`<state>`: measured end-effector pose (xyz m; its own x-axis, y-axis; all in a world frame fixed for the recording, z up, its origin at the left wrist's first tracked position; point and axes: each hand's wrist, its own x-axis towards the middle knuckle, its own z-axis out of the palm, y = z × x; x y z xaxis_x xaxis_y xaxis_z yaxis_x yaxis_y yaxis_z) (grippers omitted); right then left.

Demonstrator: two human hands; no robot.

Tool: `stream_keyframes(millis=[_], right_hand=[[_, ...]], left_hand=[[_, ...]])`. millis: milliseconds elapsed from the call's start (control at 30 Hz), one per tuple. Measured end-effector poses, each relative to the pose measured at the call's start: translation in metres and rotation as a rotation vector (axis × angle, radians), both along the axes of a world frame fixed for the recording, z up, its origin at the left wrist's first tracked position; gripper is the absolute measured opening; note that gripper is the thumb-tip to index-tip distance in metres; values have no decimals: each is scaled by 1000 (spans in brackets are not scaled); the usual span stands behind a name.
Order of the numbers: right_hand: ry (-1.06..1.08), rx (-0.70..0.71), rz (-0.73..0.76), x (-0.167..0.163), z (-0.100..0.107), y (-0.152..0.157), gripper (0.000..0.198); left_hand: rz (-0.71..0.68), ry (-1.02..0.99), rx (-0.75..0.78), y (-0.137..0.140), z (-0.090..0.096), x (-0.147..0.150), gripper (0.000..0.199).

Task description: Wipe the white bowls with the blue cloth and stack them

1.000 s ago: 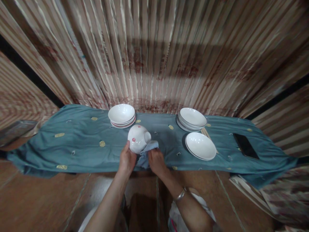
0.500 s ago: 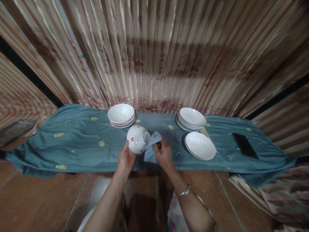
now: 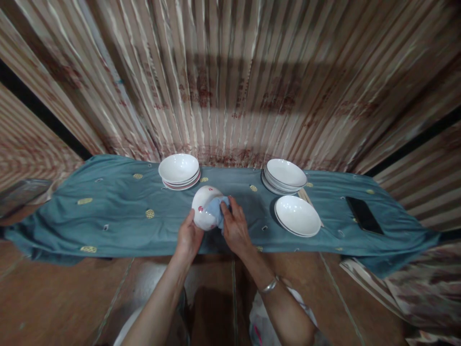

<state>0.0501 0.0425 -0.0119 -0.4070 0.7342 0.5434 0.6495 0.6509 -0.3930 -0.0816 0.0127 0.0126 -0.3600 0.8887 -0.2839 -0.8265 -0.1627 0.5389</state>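
My left hand [image 3: 189, 235] grips a white bowl [image 3: 202, 202] with red marks by its rim, above the front middle of the cloth-covered table. The bowl is tipped on its side with its underside facing right. A light blue cloth [image 3: 215, 210] is held in my right hand [image 3: 236, 226] and pressed on the bowl's base, which it covers. A stack of bowls and plates [image 3: 179, 168] stands behind the bowl to the left. To the right of my right hand sit two shallow white dishes [image 3: 297, 216], one in the other.
Another stack of white dishes [image 3: 286, 175] stands at the back right, with wooden chopsticks [image 3: 305, 196] beside it. A black phone [image 3: 364, 215] lies farther right. The green tablecloth [image 3: 122, 221] hangs over the table's edge, and a striped curtain [image 3: 230, 86] rises behind.
My right hand has brought the blue cloth from beside the bowl's base onto it. The bowl has shifted slightly to the right in my left hand.
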Motion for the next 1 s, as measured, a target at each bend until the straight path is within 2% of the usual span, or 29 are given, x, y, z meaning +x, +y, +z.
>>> stream_keyframes(millis=[233, 500, 667, 833, 1000], right_hand=[[-29, -50, -31, 3, 5, 2, 46], [191, -152, 163, 12, 8, -1, 43], [325, -217, 228, 9, 6, -4, 44], [317, -184, 227, 5, 7, -7, 48], [154, -78, 146, 6, 8, -6, 52]], left_hand=[[18, -26, -52, -1, 10, 2, 44], [25, -10, -63, 1, 7, -2, 45], [40, 29, -71, 2, 3, -3, 40], [47, 55, -89, 3, 5, 0, 36], [48, 87, -49, 3, 6, 4, 34]])
